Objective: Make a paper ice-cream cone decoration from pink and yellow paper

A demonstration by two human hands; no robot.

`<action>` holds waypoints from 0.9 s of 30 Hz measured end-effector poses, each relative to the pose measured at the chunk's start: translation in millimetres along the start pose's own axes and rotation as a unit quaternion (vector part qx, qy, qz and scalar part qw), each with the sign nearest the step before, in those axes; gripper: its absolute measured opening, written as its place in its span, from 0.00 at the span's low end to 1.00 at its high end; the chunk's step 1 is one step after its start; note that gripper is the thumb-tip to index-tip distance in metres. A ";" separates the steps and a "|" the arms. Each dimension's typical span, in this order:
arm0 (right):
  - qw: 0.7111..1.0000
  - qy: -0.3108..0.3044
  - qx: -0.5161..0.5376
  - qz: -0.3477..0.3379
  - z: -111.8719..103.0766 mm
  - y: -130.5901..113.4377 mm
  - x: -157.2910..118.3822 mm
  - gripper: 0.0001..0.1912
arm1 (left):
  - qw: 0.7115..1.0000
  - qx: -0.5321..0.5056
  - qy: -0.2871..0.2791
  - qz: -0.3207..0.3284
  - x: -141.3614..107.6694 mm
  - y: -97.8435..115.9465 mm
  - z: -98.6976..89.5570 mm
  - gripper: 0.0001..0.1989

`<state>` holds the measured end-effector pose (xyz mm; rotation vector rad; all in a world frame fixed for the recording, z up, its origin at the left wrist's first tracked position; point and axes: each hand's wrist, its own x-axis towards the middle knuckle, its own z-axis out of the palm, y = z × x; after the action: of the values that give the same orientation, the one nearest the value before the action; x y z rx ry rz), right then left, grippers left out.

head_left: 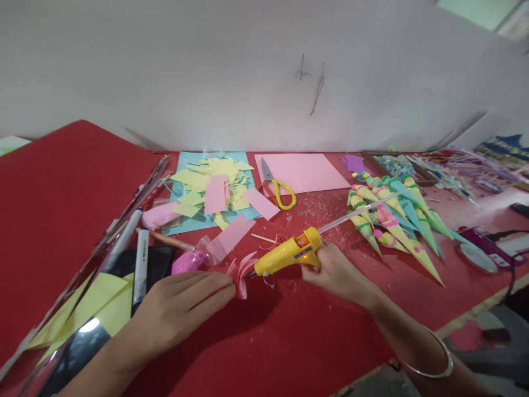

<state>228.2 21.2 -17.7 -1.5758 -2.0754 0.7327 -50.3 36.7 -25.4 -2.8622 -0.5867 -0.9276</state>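
Observation:
My left hand [182,309] pinches a small curled pink paper piece [243,275] above the red table. In my right hand [334,273] is a yellow hot glue gun [289,253], gripped by its handle, with a long clear glue stick [363,209] poking out of its back end. The gun's nozzle points left and meets the inner side of the pink paper; whether it touches cannot be made out. Just behind my left fingers lies a bright pink bundle [190,262] with clear wrapping.
Yellow paper strips [227,165] lie heaped on a blue sheet [182,220]. Yellow-handled scissors [285,196] rest partly on a pink sheet [314,171]. Decorated paper cones [397,220] are piled at right. Markers [141,264] and yellow papers [99,303] lie at left.

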 end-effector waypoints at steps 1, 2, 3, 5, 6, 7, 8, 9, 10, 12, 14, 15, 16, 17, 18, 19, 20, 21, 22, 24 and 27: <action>1.000 0.001 -0.001 0.000 0.2 0.4 0.0 0.04 | 1.000 -0.004 -0.002 0.005 -0.2 -0.3 -0.7 0.16; 1.000 0.004 -0.003 0.000 0.5 0.8 -0.1 0.04 | 1.000 -0.005 -0.004 0.007 -0.4 -0.4 -1.3 0.16; 1.000 0.007 -0.005 0.001 0.8 1.2 -0.1 0.04 | 1.000 -0.006 -0.006 0.009 -0.6 -0.3 -1.8 0.16; 1.000 0.011 -0.009 0.001 1.4 1.9 -0.3 0.04 | 1.000 -0.005 -0.009 0.003 -1.0 0.4 -2.0 0.16; 1.000 0.012 -0.011 0.001 1.6 2.1 -0.3 0.04 | 1.000 -0.003 -0.007 -0.003 -1.3 0.9 -1.7 0.17; 1.000 0.011 -0.013 0.001 1.7 2.1 -0.3 0.04 | 1.000 0.000 -0.006 -0.006 -1.5 1.3 -1.1 0.17; 1.000 0.010 -0.013 0.002 1.7 2.2 -0.2 0.04 | 1.000 0.002 -0.005 -0.007 -1.6 1.7 -0.4 0.17; 1.000 0.008 -0.014 0.002 1.6 2.1 0.0 0.04 | 1.000 0.005 -0.003 -0.008 -1.6 1.9 0.1 0.17; 1.000 0.005 -0.014 0.002 1.4 2.1 0.3 0.04 | 1.000 0.009 0.001 -0.009 -1.3 2.0 0.4 0.17; 1.000 0.001 -0.014 0.000 1.2 2.2 0.9 0.04 | 1.000 0.014 -0.003 0.003 -0.1 1.9 -0.2 0.17; 1.000 0.000 -0.015 -0.004 1.1 2.4 1.6 0.04 | 1.000 0.016 -0.006 0.016 1.7 1.7 -2.1 0.16; 1.000 -0.001 -0.016 -0.004 1.2 2.6 1.8 0.04 | 1.000 0.015 -0.011 0.022 2.6 1.7 -3.3 0.16; 1.000 -0.002 -0.017 -0.003 1.3 2.8 1.9 0.04 | 0.999 0.015 -0.014 0.027 3.4 1.7 -4.3 0.15; 1.000 -0.004 -0.016 -0.003 1.4 3.0 1.9 0.04 | 0.999 0.015 -0.014 0.030 3.9 1.7 -5.2 0.15; 1.000 -0.005 -0.015 -0.001 1.5 3.1 1.8 0.04 | 0.999 0.016 -0.011 0.030 4.2 1.8 -5.7 0.15; 1.000 -0.006 -0.013 0.000 1.6 3.2 1.7 0.04 | 0.999 0.016 -0.010 0.031 4.4 1.9 -5.9 0.15; 1.000 -0.007 -0.012 0.002 1.7 3.2 1.6 0.04 | 0.999 0.015 -0.008 0.033 4.4 2.0 -5.7 0.15; 1.000 -0.007 -0.012 0.004 1.8 3.2 1.5 0.04 | 0.999 0.014 -0.006 0.029 4.4 2.1 -5.3 0.15; 1.000 -0.006 -0.012 0.005 2.0 3.2 1.5 0.04 | 1.000 0.012 -0.008 0.027 4.4 2.1 -4.8 0.15; 1.000 -0.002 -0.017 0.007 2.5 3.4 2.2 0.04 | 1.000 0.014 -0.012 0.023 4.8 1.9 -4.1 0.16; 1.000 0.016 -0.018 -0.003 3.9 4.3 4.4 0.03 | 0.999 0.028 0.002 0.029 5.5 0.5 -5.1 0.16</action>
<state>227.8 25.8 -23.4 -1.5902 -2.0801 0.6660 -48.8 37.1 -18.0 -2.8112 -0.5167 -0.8949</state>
